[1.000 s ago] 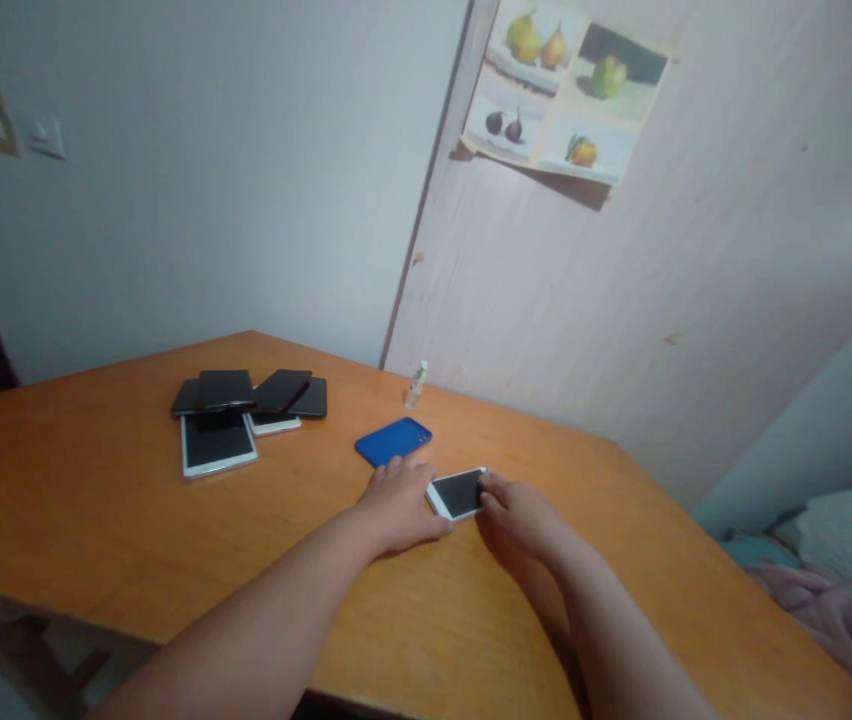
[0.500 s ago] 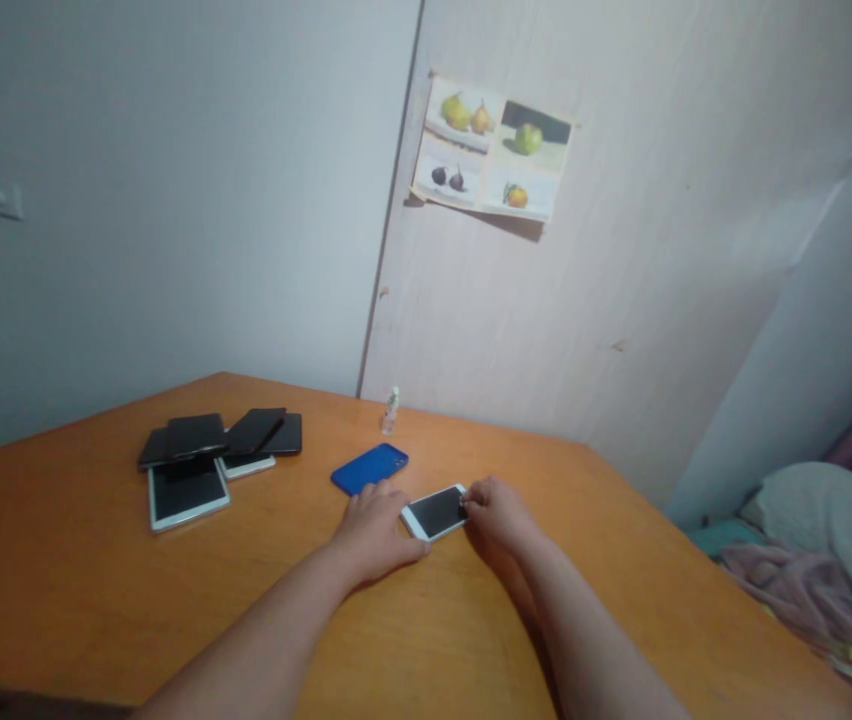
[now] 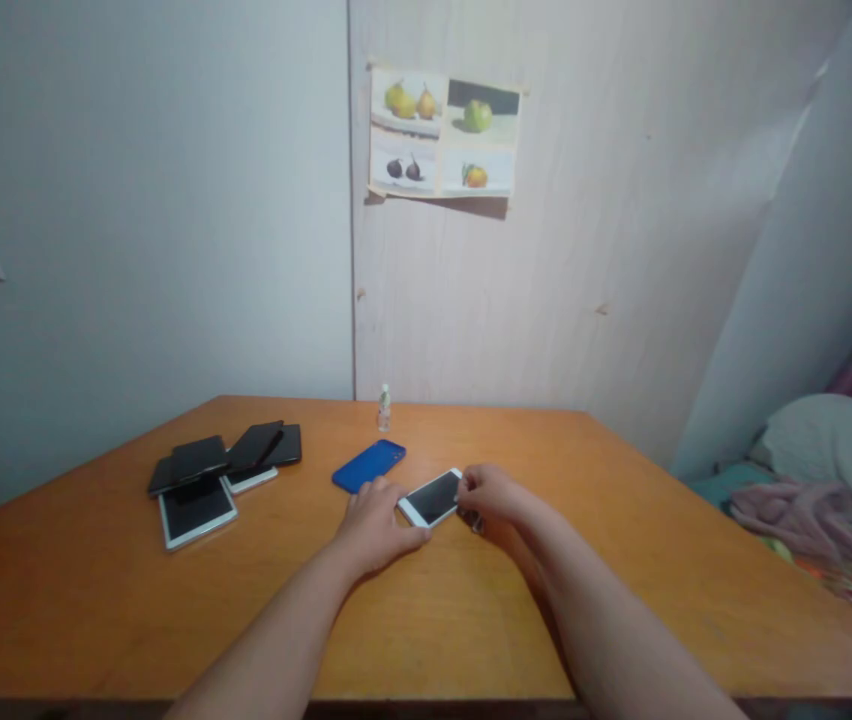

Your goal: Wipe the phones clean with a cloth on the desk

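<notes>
Phone: white frame, dark screen up, sitting slantwise near the middle of the orange wooden table (image 3: 426, 640). The phone (image 3: 432, 499) is right between the two hands, so basically inside the grip.
Left hand: the left hand (image 3: 376, 527) has its left end, thumb at the near corner and fingers round the far one. Fairly wide spread, holding the phone by its edges.
Right hand: the right hand (image 3: 487, 494) is up at the other end, fingers bunched narrow and right against that end. Can't tell if they're pinching anything. There's a small shiny bit (image 3: 477, 523) just under them, too blurry to make out.
Blue case: the blue case (image 3: 370, 466) lies flat just past the left fingers, a bit left of the phone. Touching those fingers or not, can't say.
Bottle: little clear bottle (image 3: 384, 409) standing upright behind the case, closer to the wall.
Gadget pile: well off to the left, a white tablet (image 3: 197, 512) in front, with black gadgets (image 3: 199, 457) overlapping behind it.
Wall: fruit poster (image 3: 444, 133) with four panels, pears, apple and so on.
</notes>
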A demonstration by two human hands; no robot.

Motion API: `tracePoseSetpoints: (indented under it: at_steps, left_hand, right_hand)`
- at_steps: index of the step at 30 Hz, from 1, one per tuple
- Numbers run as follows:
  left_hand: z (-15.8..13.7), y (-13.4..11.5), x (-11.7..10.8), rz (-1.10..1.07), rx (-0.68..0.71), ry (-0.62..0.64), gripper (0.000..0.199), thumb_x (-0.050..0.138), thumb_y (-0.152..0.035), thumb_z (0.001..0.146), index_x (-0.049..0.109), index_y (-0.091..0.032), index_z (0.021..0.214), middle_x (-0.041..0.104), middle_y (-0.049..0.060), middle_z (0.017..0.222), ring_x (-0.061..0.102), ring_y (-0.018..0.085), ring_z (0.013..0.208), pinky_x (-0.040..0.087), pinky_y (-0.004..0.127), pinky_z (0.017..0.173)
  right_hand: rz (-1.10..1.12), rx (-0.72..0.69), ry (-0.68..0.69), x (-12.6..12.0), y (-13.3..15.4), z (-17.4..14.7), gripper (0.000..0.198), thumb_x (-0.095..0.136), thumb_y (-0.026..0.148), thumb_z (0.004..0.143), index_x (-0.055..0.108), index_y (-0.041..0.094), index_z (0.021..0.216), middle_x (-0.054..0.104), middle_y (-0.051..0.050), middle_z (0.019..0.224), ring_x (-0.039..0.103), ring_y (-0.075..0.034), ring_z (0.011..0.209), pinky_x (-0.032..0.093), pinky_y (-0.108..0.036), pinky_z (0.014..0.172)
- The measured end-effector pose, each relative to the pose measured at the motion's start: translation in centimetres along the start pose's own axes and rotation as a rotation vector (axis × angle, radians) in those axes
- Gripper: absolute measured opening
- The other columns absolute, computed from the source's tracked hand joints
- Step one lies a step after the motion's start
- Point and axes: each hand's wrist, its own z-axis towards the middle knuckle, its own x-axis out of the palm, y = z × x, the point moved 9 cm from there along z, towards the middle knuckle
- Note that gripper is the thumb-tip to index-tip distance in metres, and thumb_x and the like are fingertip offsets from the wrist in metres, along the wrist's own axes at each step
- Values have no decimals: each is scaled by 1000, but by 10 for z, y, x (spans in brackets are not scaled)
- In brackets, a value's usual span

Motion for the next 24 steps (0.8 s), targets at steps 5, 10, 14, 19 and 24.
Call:
tracePoseSetpoints:
  at_steps: [5, 10, 14, 19, 24]
  left_hand:
    - [0, -1, -1, 5, 6, 24, 58, 70, -64, 68, 67, -26, 112, 61, 7, 111, 56, 30, 109, 44, 35, 89]
    - [1, -3, -1, 27, 30, 25, 57, 69, -65, 70, 68, -25, 110, 61, 8, 110, 56, 30, 108, 44, 35, 88]
    - [1, -2, 0, 40, 26, 28, 56, 68, -64, 71, 67, -25, 110, 61, 8, 112, 56, 29, 108, 43, 35, 89]
    - [1, -1, 1, 40, 17, 51, 56, 68, -64, 71, 67, -25, 111, 61, 8, 112, 56, 29, 109, 43, 35, 92]
    - [2, -2, 1, 38, 45, 40, 53, 68, -65, 72, 68, -24, 106, 61, 8, 108, 56, 29, 106, 43, 35, 90]
  right_hand:
    - [3, 44, -1, -7, -7, 1, 8, 66, 10, 67, 61, 16, 64, 64, 1, 55, 56, -9, 49, 36, -16, 47]
    - [-38, 91, -50, -22, -21, 5, 10, 62, 11, 70, 60, 15, 61, 64, -2, 54, 57, -10, 50, 35, -18, 47]
    - [-58, 5, 3, -2, 4, -2, 8, 64, 13, 69, 63, 16, 62, 65, 0, 55, 57, -10, 51, 35, -18, 48]
    - [-37, -60, 90, 14, 20, -8, 8, 65, 11, 69, 66, 16, 63, 66, 1, 57, 57, -10, 51, 36, -18, 49]
    - [-50, -16, 14, -10, 2, -4, 13, 60, 11, 72, 62, 16, 60, 60, 1, 50, 53, -10, 46, 34, -20, 48]
